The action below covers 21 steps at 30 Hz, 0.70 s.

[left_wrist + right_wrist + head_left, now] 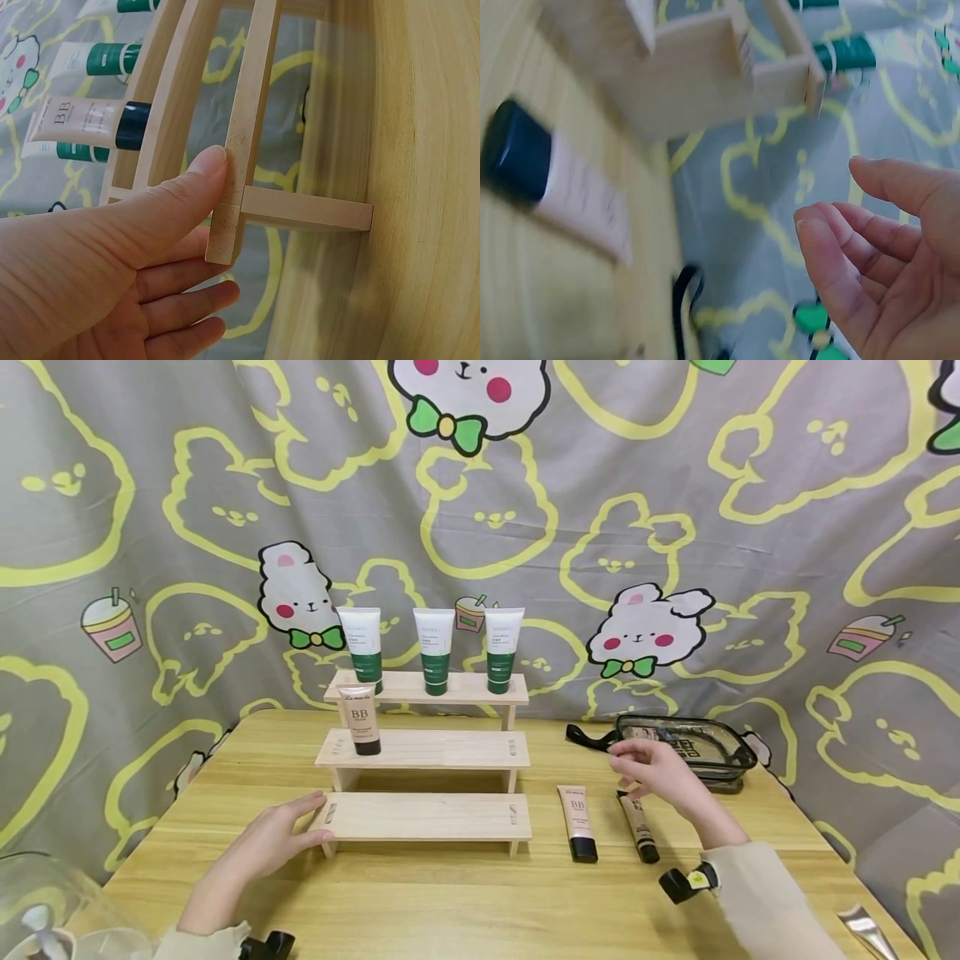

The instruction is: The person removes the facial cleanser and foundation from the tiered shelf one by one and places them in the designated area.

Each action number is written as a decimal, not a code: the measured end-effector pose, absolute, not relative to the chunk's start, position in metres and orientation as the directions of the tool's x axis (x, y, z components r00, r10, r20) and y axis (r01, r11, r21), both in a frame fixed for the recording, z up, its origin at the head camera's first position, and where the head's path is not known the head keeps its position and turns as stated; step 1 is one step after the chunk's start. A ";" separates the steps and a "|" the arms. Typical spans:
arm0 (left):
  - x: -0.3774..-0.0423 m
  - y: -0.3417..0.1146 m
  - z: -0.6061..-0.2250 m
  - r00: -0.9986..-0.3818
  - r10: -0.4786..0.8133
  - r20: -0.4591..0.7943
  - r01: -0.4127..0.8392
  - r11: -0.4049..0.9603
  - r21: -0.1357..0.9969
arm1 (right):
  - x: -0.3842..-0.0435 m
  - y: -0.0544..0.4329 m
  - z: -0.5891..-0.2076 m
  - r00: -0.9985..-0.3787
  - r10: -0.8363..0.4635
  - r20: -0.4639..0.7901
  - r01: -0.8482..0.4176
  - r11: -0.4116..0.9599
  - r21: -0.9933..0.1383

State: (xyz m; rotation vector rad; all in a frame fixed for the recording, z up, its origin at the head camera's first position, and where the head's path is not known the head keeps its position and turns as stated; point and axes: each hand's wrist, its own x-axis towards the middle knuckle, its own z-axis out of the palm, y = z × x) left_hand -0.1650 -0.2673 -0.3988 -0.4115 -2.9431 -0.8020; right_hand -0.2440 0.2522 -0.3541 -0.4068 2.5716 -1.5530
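My left hand (268, 842) holds the left end of the lowest step of a three-tier wooden display stand (427, 817), thumb at the front edge and fingers round the end. Three white-and-green tubes (435, 652) stand on the top step. A beige BB cream tube (361, 718) with a black cap stands at the left of the middle step. My right hand (656, 774) hovers over the table with loosely bent fingers and holds nothing. Below it lies a slim dark-capped tube (640, 828), partly covered by the hand. Left of that lies another BB cream tube (577, 822).
A clear zip pouch (720, 760) with black trim and a black strap (588, 737) lies at the back right. A shiny metallic item (866, 931) is at the front right edge. A transparent dome (60, 902) stands front left. A patterned curtain (480, 527) hangs behind the table.
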 end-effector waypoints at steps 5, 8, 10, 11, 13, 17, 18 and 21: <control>-0.165 -0.267 -0.399 -0.964 0.233 0.129 0.267 0.827 0.495 | -0.250 0.220 -0.340 -0.937 -0.335 0.098 -0.246 0.435 -0.866; -0.165 -0.267 -0.399 -0.965 0.229 0.128 0.262 0.825 0.501 | -0.254 0.200 -0.331 -0.917 -0.375 0.135 -0.299 0.423 -0.855; -0.165 -0.267 -0.399 -0.966 0.227 0.124 0.258 0.824 0.505 | -0.257 0.187 -0.326 -0.901 -0.404 0.155 -0.331 0.411 -0.849; -0.166 -0.268 -0.399 -0.966 0.227 0.121 0.257 0.823 0.506 | -0.258 0.180 -0.323 -0.894 -0.418 0.163 -0.345 0.409 -0.845; -0.166 -0.268 -0.400 -0.967 0.227 0.118 0.255 0.823 0.508 | -0.261 0.167 -0.319 -0.879 -0.442 0.176 -0.372 0.407 -0.834; -0.166 -0.268 -0.400 -0.966 0.229 0.117 0.256 0.822 0.508 | -0.269 0.142 -0.311 -0.859 -0.472 0.198 -0.405 0.390 -0.827; -0.166 -0.267 -0.400 -0.966 0.229 0.118 0.257 0.822 0.509 | -0.271 0.135 -0.309 -0.852 -0.482 0.206 -0.416 0.384 -0.824; -0.166 -0.267 -0.400 -0.966 0.229 0.119 0.257 0.820 0.511 | -0.277 0.115 -0.305 -0.837 -0.504 0.214 -0.431 0.364 -0.826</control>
